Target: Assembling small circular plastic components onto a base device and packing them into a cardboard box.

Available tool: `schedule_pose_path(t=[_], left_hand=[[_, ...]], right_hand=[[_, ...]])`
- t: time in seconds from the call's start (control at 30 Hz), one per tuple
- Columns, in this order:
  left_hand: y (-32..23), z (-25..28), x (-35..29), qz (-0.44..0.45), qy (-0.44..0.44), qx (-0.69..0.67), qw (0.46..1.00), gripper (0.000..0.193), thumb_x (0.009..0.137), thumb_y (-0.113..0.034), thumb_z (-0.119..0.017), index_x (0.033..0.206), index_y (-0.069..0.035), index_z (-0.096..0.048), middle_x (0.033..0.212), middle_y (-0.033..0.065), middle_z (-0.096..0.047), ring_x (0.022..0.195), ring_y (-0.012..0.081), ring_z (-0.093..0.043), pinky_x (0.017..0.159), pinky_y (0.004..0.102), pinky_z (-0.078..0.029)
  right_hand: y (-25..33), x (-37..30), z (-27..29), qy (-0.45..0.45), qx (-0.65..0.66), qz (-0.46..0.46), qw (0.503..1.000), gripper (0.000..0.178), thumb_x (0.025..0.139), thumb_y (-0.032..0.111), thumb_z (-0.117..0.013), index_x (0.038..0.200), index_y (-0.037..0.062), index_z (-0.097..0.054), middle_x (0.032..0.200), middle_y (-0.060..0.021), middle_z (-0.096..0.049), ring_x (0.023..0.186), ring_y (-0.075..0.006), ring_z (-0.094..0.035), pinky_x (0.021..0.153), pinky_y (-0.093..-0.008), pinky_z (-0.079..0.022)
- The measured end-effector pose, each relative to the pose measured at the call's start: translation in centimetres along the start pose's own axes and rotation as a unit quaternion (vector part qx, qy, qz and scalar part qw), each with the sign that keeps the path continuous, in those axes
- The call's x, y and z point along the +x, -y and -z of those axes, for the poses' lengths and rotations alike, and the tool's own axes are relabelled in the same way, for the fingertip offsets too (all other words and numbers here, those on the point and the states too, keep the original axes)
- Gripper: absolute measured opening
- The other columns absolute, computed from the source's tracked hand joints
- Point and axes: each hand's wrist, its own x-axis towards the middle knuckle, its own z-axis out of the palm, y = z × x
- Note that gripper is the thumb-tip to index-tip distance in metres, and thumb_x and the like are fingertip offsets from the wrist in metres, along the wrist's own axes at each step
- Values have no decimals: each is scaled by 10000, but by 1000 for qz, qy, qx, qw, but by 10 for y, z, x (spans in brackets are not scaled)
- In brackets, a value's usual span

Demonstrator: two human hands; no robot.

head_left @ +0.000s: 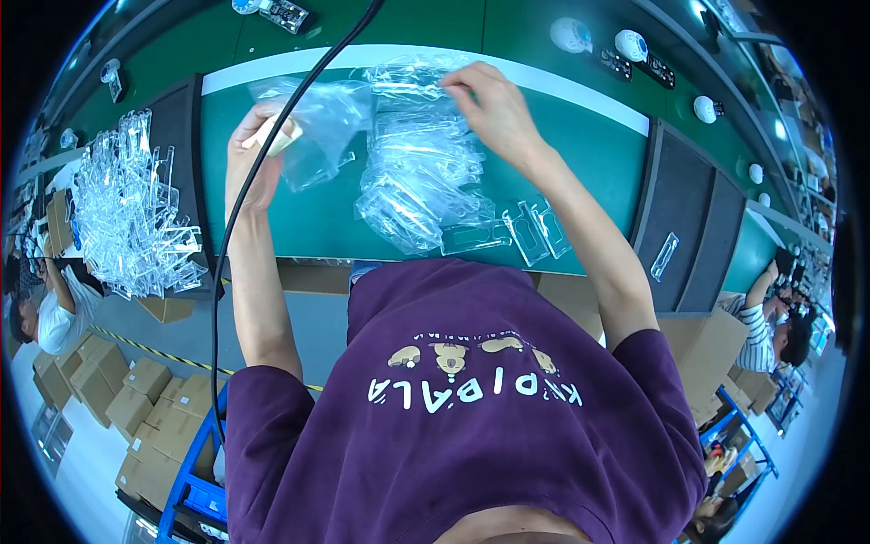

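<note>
My left hand [252, 163] is closed around a small cream-coloured piece [281, 136] whose kind I cannot make out. A loose clear plastic bag [326, 122] spreads out beside that hand, over the green table. To its right lies a long heap of clear plastic bags [417, 172], with clear parts showing through. My right hand [498, 109] is at the far right end of this heap, fingers curled together; whatever is between the fingertips is too small to tell. Several loose clear plastic frames [535, 231] lie near the table's front edge, below my right forearm.
On the left, a dark tray [186, 136] bears a big pile of clear plastic parts [136, 213]. A dark tray [702, 199] on the right holds one clear part [666, 256]. A black cable [237, 204] hangs across my left hand. Cartons [163, 417] stand at lower left.
</note>
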Motion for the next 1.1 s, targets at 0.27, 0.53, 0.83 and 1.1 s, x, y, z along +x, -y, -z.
schedule_pose_path(t=[0.27, 0.53, 0.83, 1.1], left_hand=[[-17, 8, -9, -29, -53, -99, 993, 192, 777, -61, -657, 936, -49, -551, 905, 62, -593, 840, 140, -571, 831, 289, -442], [-11, 34, -2, -82, -121, -60, 988, 208, 769, -69, -667, 952, -28, -577, 925, 79, -605, 855, 158, -583, 814, 284, -446], [-37, 26, 6, -119, -81, 28, 989, 213, 774, -64, -655, 972, -2, -605, 925, 78, -621, 862, 140, -585, 790, 258, -439], [-49, 17, -18, -71, -79, 159, 982, 157, 785, -74, -646, 928, -15, -621, 878, 54, -634, 802, 122, -595, 769, 246, -444]], right_hand=[[1, 71, -99, 70, -171, 122, 975, 292, 791, 139, -590, 1076, 90, -547, 996, -120, -569, 1004, -291, -520, 802, -391, -465], [-1, 74, -87, 183, -158, 137, 961, 349, 772, 71, -566, 1117, 79, -511, 963, -139, -593, 932, -315, -567, 777, -396, -474], [56, 53, -33, 465, -29, 67, 882, 547, 751, -6, -537, 1277, 77, -415, 932, -159, -614, 913, -331, -582, 770, -378, -476], [47, 36, -76, 438, -236, 204, 843, 249, 697, -11, -532, 937, 26, -585, 973, -166, -590, 907, -313, -586, 742, -403, -486]])
